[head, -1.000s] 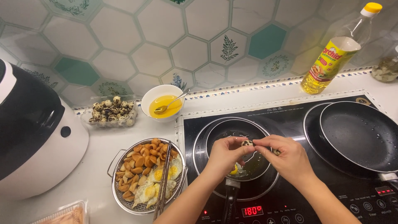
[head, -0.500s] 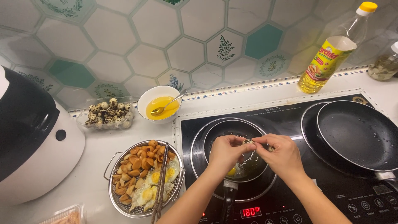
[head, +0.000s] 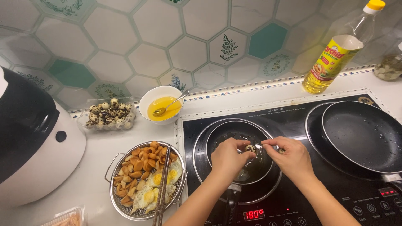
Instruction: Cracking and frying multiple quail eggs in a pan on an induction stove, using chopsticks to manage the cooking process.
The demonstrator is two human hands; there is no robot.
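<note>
Pinching a speckled egg (head: 250, 148) between the fingertips of the left hand (head: 229, 158) and the right hand (head: 293, 157), both closed on it, holding it directly over the small black pan (head: 234, 136) on the cooktop (head: 293, 117).

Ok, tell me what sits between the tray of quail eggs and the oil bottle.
In the head view, a white bowl of yellow liquid with a spoon sits beside the egg tray; beyond it, bare counter runs to the oil bottle.

Oil bottle (head: 335, 58), yolk bowl (head: 161, 104), fried-egg strainer (head: 121, 205), large pan (head: 368, 134).
</note>
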